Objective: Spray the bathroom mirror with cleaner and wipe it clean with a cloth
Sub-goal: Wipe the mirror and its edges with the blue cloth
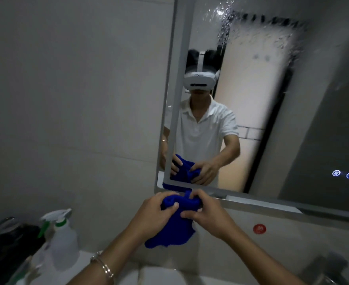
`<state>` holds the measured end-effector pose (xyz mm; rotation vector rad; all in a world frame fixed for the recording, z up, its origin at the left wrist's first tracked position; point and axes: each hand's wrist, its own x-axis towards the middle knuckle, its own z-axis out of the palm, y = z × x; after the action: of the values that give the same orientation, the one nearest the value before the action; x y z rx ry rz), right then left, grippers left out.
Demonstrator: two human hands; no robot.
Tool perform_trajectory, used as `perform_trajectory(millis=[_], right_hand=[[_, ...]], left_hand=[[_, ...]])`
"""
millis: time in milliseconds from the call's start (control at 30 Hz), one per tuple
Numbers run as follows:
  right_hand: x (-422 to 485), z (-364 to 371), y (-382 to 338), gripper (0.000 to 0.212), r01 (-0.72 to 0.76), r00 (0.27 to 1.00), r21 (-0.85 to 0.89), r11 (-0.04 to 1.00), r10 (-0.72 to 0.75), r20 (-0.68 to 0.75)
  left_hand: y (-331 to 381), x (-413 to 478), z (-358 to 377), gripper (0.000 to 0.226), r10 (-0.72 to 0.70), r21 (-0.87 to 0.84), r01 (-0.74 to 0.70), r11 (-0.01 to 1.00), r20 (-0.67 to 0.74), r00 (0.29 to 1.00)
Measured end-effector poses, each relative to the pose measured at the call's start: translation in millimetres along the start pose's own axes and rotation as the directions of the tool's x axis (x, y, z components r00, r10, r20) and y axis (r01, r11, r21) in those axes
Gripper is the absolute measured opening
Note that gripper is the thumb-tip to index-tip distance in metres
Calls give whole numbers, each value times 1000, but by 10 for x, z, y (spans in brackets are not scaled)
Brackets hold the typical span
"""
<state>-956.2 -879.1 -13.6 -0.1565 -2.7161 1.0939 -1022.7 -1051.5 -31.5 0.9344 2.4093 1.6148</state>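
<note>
Grey tiled wall (66,99) is filling the area left of the mirror (293,120); lighting is dim. Taking the mirror as reference: both hands are sitting just below its lower left corner, bunching the blue cloth (173,229).

Left hand (157,212) is wrapping its fingers (173,205) over the cloth's upper roll, thumb on top. Right hand (206,214) is pinching the other end, fingers (194,195) curled in tight. Neither hand is free; both are closed on fabric. A loose flap is hanging below the grip, not touching the mirror.

Spray looks done: droplets and a foggy film (251,38) are covering the mirror's upper part, with runs trailing down its left side. So I'm reading this as cloth prep before wiping.

To do it well:
- fold into a flat pad, not a wad, so there's even contact on glass
- tuck in the hanging flap so it isn't dragging streaks
- start at the top where the film is heaviest and work down over the runs
- refold to a dry face as it's loading up

Materials: cloth looks plush, probably microfibre, soft and absorbent. Mirror is flat smooth glass in a thin pale frame, with two lit round touch icons (343,174) near its lower right. Spray bottle (63,239), translucent plastic with a white trigger and green collar, is standing well below-left of the mirror. Round red sticker (259,228) is sitting on the wall just under the mirror's bottom edge.
</note>
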Motion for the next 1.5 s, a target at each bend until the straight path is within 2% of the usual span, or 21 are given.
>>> perform_trajectory(millis=[133, 267, 333, 433, 533, 633, 733, 867, 933, 1033, 1100, 1200, 1267, 1333, 1400, 1467, 1500], right_hand=[[-48, -110, 23, 15, 66, 995, -209, 976, -78, -53], [-95, -277, 6, 26, 64, 997, -272, 960, -76, -32], [-134, -321, -4, 25, 66, 997, -274, 960, -77, -29], [-180, -326, 4, 17, 78, 992, -341, 937, -107, -69], [-143, -304, -1, 14, 121, 968, -473, 873, -210, -140], [-3, -322, -104, 10, 212, 891, -597, 774, -404, -207], [220, -406, -263, 17, 285, 755, -738, 612, -618, -221], [523, -502, -504, 11, 287, 617, -855, 432, -766, -180], [649, -561, -568, 8, 248, 586, -900, 357, -795, -154], [796, -589, -497, 15, 224, 630, -943, 245, -775, -52], [825, -542, -416, 18, 229, 681, -939, 255, -731, -32], [794, -428, -437, 11, 219, 751, -878, 426, -648, -127], [696, -358, -544, 8, 146, 832, -799, 583, -509, -220], [625, -194, -535, 30, 68, 917, -724, 687, -329, -227], [513, 35, -454, 74, 66, 930, -679, 731, -291, -223], [462, 238, -239, 119, 48, 922, -710, 703, -305, -239], [476, 317, -120, 132, 43, 908, -745, 665, -337, -248]], left_hand=[[66, -34, -58, 20, 2, 65, -1, 998, -10, 1000], [173, -21, -33, 39, 98, 225, -103, 969, 34, 995], [205, -17, -3, 38, 145, 263, -152, 953, 46, 988], [216, -22, 19, 38, 156, 366, -160, 917, 40, 987], [230, 14, 27, 42, 191, 511, -149, 846, -29, 981], [292, 129, -34, 27, 250, 606, -133, 785, -113, 962], [371, 346, -187, 21, 252, 656, -58, 753, -206, 946], [505, 651, -299, 26, 255, 637, 19, 770, -334, 907], [550, 751, -316, 27, 253, 608, 42, 793, -390, 886], [524, 838, -292, 24, 258, 611, 31, 791, -379, 889], [478, 850, -235, 19, 252, 552, -7, 834, -369, 894], [433, 846, -151, 16, 220, 381, -46, 923, -427, 877], [382, 829, -88, 11, 208, 295, -73, 953, -457, 865], [292, 774, -6, 6, 236, 311, -100, 945, -436, 869], [137, 727, 77, 33, 358, 463, -171, 870, -354, 864], [-58, 696, 141, 62, 471, 598, -249, 762, -248, 846], [-135, 688, 156, 69, 508, 672, -256, 695, -207, 836]])
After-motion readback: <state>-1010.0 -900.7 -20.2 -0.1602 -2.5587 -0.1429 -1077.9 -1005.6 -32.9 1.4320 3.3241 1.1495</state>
